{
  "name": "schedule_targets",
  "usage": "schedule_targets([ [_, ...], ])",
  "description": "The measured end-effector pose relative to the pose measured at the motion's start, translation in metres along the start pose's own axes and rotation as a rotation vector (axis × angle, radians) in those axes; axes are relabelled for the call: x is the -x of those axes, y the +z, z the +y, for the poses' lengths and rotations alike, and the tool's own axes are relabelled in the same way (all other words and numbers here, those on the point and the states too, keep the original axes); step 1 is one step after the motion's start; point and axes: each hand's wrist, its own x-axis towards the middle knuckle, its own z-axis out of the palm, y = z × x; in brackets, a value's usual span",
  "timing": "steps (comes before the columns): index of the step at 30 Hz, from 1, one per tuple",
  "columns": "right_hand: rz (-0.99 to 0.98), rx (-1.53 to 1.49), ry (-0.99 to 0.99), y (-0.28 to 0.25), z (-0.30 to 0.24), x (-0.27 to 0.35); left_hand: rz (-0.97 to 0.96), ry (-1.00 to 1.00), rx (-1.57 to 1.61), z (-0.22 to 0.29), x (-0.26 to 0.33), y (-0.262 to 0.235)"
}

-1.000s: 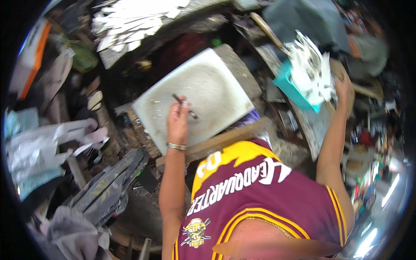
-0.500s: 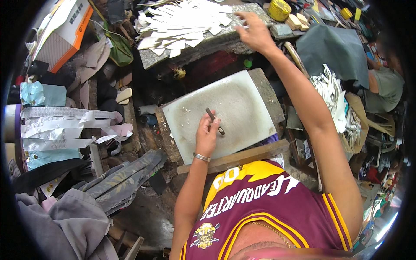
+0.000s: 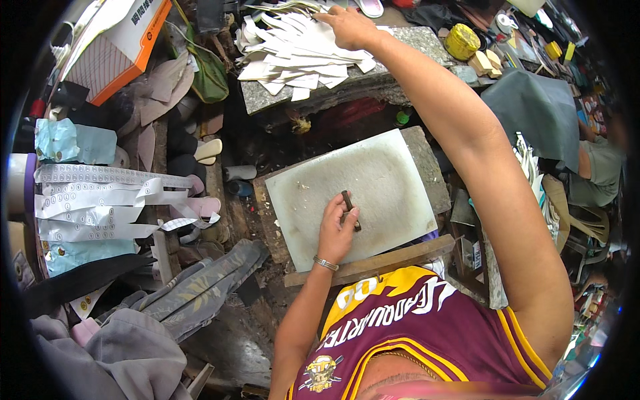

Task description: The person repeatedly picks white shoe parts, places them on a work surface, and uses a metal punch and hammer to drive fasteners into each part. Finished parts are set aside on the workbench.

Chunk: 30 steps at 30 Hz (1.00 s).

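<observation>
My left hand (image 3: pixel 337 233) rests over a pale, worn board (image 3: pixel 300 193), fingers closed round a short dark rod-shaped tool (image 3: pixel 347 201). Both ends of the tool show past the fingers, and its exact kind is unclear. Far ahead, my right arm stretches out to a heap of white strips (image 3: pixel 293 57) on a stone slab (image 3: pixel 420 43). There my right hand (image 3: pixel 350 28) lies over the heap's right side, its index finger stretched out and touching the strips or just above them. The undersides of its other fingers are hidden.
A wooden bar (image 3: pixel 373 261) runs along the board's near edge. On the slab's right stand a yellow tin (image 3: pixel 462 41) and small wooden blocks (image 3: pixel 481 63). Printed white strips (image 3: pixel 93 203) and grey cloth (image 3: pixel 133 347) lie left. A person (image 3: pixel 600 167) sits at far right.
My right hand has moved left from the slab's right part onto the white strips. My left hand still holds the dark tool over the board. The whole view has shifted slightly.
</observation>
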Motion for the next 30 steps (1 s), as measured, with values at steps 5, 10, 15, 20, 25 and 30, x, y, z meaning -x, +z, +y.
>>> schedule_targets([
  [5, 0.221, 0.252, -0.244, 0.015, 0.018, -0.012, -0.008, -0.036, 0.021, 0.001, 0.0, -0.002],
  [10, 0.268, 0.055, -0.309, 0.034, 0.041, -0.027, -0.01, 0.038, -0.098, 0.004, 0.001, -0.002],
  [15, 0.239, 0.092, -0.258, 0.032, 0.051, -0.019, -0.006, 0.037, -0.071, 0.005, 0.003, 0.001],
  [20, 0.361, 0.051, -0.48, 0.007, 0.041, -0.007, -0.007, 0.038, -0.073, 0.004, 0.004, 0.003],
  [25, -0.039, 0.144, -0.269, -0.005, 0.034, -0.004, 0.01, 0.052, -0.07, 0.004, 0.004, 0.004],
  [30, 0.127, 0.05, -0.368, -0.005, 0.048, 0.006, -0.008, 0.051, -0.041, 0.005, 0.001, 0.003],
])
